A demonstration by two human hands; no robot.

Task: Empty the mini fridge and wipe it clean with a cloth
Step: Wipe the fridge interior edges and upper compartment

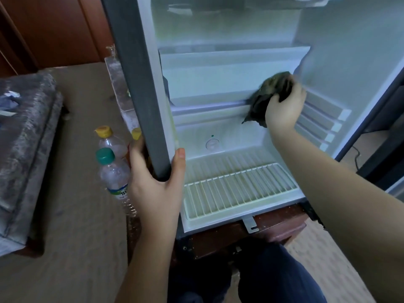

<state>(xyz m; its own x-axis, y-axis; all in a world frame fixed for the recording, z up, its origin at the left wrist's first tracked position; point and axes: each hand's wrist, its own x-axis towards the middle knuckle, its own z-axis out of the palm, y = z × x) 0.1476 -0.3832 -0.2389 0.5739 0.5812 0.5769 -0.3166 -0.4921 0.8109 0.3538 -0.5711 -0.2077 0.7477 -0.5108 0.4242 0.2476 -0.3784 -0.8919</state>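
We look down into an open mini fridge whose pale interior holds no food or drink. A white wire rack lies flat on the fridge floor, close to the front.

The left hand grips the grey front edge of the fridge's left wall, low down. Its fingers curl round the outside and the thumb presses on the inner side.

The right hand reaches deep into the fridge on the right side. It clutches a dark, bunched cloth, fingers curled over the top. The cloth presses against a ledge that crosses the back of the fridge, near the right wall. This hand and the cloth are slightly blurred.

Outside the fridge, just left of the grey edge, plastic bottles stand close together on a tan surface. We see a green-capped bottle nearest us, a yellow-capped bottle behind it, and a second yellow cap partly hidden by the fridge. A grey cushion lies further left.

The fridge sits on a dark wooden stand. Below it, the person's knees in dark trousers show.
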